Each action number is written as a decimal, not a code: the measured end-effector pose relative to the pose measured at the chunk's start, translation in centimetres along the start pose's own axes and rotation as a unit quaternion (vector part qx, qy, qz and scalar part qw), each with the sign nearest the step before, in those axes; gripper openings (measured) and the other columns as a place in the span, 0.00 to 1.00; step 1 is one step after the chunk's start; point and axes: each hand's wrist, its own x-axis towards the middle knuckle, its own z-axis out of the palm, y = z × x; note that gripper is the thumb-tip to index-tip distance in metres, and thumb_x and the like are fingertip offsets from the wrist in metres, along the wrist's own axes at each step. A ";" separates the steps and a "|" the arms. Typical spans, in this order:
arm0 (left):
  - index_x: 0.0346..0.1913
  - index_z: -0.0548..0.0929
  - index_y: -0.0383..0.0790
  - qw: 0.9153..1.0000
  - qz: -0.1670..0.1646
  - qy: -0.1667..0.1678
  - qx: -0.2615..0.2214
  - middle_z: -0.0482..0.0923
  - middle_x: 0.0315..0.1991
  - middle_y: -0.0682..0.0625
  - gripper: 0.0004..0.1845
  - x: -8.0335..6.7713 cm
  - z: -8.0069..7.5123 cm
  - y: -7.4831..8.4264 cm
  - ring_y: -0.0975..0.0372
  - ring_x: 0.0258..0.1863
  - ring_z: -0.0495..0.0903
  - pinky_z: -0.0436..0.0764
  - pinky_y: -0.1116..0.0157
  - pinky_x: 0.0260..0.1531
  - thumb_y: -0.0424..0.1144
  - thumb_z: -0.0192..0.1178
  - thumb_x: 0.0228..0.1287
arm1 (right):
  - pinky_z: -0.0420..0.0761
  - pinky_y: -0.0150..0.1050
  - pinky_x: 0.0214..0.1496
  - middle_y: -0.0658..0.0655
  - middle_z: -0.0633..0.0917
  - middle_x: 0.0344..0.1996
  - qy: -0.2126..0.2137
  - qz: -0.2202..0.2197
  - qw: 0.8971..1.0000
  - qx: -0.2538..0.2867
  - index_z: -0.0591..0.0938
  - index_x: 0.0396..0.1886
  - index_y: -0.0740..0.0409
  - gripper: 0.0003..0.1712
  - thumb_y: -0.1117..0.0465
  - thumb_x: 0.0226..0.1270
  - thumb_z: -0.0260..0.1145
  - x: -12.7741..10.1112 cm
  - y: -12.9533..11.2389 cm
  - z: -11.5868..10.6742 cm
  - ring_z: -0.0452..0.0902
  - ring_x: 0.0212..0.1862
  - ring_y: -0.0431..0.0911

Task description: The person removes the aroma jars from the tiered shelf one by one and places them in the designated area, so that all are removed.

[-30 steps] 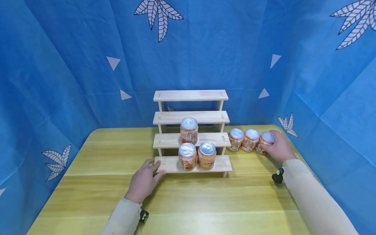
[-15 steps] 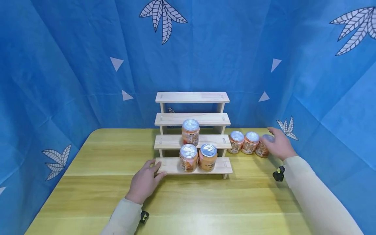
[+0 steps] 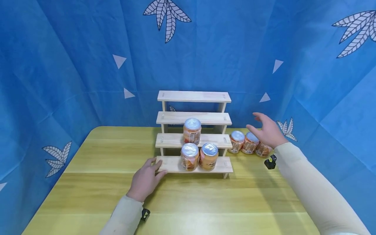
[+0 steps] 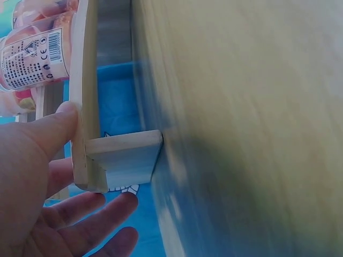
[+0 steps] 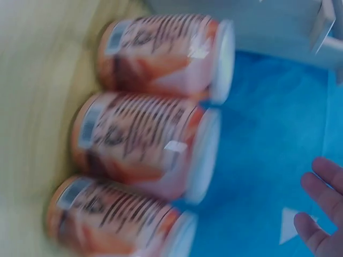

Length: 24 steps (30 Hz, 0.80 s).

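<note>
Upright jars (image 3: 249, 147), lids (image 3: 189, 149) up, long axes vertical, left hand (image 3: 144, 181) pinching shelf (image 3: 176, 118)

left hand (image 4: 27, 171) touches a wooden shelf (image 4: 85, 69) bearing what seems a jar (image 4: 36, 58).

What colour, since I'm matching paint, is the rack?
The rack is pale cream wood, clearest in head view.

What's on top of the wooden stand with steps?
Two jars stand on the lowest step, which the left hand touches, and another jar on the step above. The front-left jar covers part of the upper jar's base, so that bit can't be seen.
</note>
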 end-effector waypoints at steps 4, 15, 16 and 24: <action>0.66 0.79 0.39 1.000 -0.004 0.003 0.001 0.72 0.67 0.36 0.31 0.1 0.1 0.0 0.43 0.58 0.79 0.83 0.48 0.51 0.55 0.65 0.67 | 0.67 0.69 0.65 0.68 0.66 0.72 -0.005 -0.020 1.000 0.007 0.55 0.80 0.56 0.49 0.32 0.72 0.56 0.7 -1.7 0.2 0.62 0.71 0.65; 0.66 0.79 0.40 1.000 -0.009 0.007 0.002 0.72 0.68 0.36 0.32 0.3 0.3 -0.1 0.42 0.58 0.80 0.83 0.48 0.51 0.56 0.65 0.67 | 0.66 0.68 0.66 0.67 0.69 0.70 -0.005 -0.075 0.997 0.005 0.59 0.79 0.56 0.43 0.40 0.74 0.60 1.7 -4.7 1.5 0.64 0.70 0.64; 0.66 0.79 0.40 1.000 -0.009 0.007 0.003 0.72 0.68 0.36 0.32 0.4 0.2 -0.1 0.42 0.58 0.80 0.83 0.48 0.51 0.56 0.65 0.67 | 0.66 0.68 0.66 0.67 0.69 0.70 -0.007 -0.078 0.997 0.005 0.59 0.79 0.56 0.43 0.40 0.74 0.60 1.8 -5.0 1.6 0.64 0.70 0.64; 0.66 0.79 0.39 1.000 -0.011 -0.003 -0.001 0.71 0.68 0.36 0.32 0.2 0.1 0.0 0.42 0.57 0.80 0.83 0.46 0.51 0.57 0.64 0.67 | 0.68 0.65 0.67 0.63 0.73 0.67 -0.010 -0.099 0.995 0.026 0.63 0.77 0.55 0.43 0.37 0.72 0.62 1.9 -6.0 3.0 0.66 0.70 0.60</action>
